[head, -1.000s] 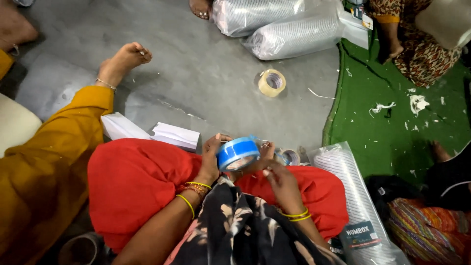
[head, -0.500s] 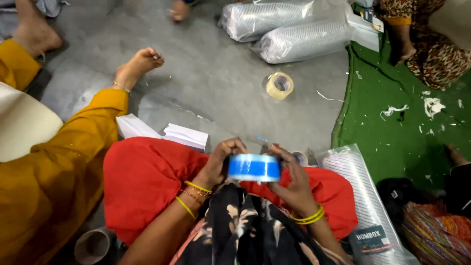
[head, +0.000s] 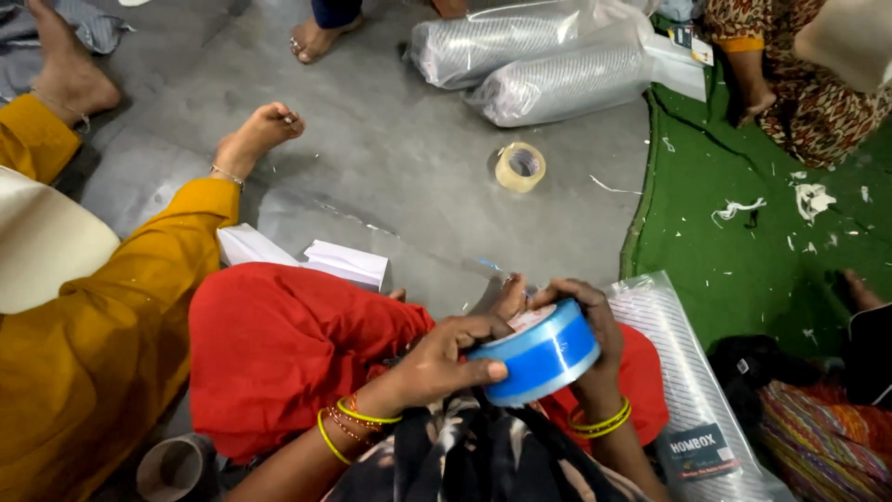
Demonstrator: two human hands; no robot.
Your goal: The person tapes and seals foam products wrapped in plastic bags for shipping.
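Grey floor (head: 390,186) lying under everyone, red-clothed knees (head: 288,344) filling the foreground, blue tape roll (head: 544,353) sitting tilted above the lap, left hand (head: 437,363) gripping its near rim, right hand (head: 585,321) clasping its far side, tan tape roll (head: 519,167) lying apart on floor.

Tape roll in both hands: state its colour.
The tape roll is bright blue with a paler top face, seen in the head view.
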